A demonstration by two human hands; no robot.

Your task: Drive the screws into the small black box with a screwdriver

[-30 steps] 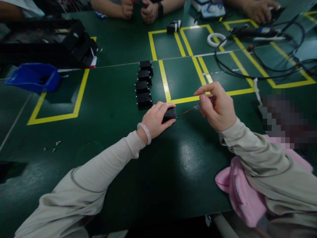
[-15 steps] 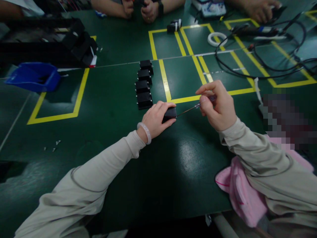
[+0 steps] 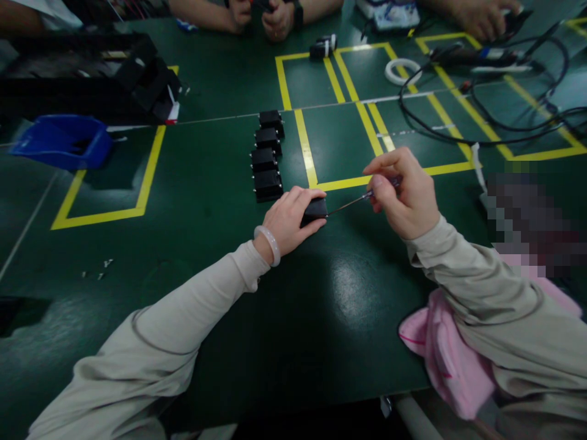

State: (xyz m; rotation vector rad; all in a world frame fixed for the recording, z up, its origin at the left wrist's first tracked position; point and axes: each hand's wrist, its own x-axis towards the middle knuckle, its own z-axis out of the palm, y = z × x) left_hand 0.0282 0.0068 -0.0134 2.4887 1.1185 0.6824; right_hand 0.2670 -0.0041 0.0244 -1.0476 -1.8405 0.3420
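My left hand (image 3: 288, 221) is closed round a small black box-shaped part (image 3: 315, 210) and holds it on the green table; thumb and fingers lie along its two sides. From the right, my right hand (image 3: 406, 192) grips the handle of a screwdriver (image 3: 351, 205). Its thin shaft slants down leftward, and the tip meets the right end of the black part. Just beyond my left hand, several similar black parts (image 3: 268, 183) stand in a column, with small shiny screws at their ends.
Loose screws (image 3: 101, 275) lie at left, below a blue bin (image 3: 64, 143) and a long black tray (image 3: 68, 73). A white tape ring (image 3: 402, 72) and black cable (image 3: 431, 131) are at far right. Co-workers' hands (image 3: 277, 21) are across the table. Pink cloth (image 3: 452, 354) lies by my right forearm.
Almost nothing differs. My right hand has shifted very slightly with the screwdriver; my left hand and the black part stay in place. A co-worker's hands across the table moved a little.
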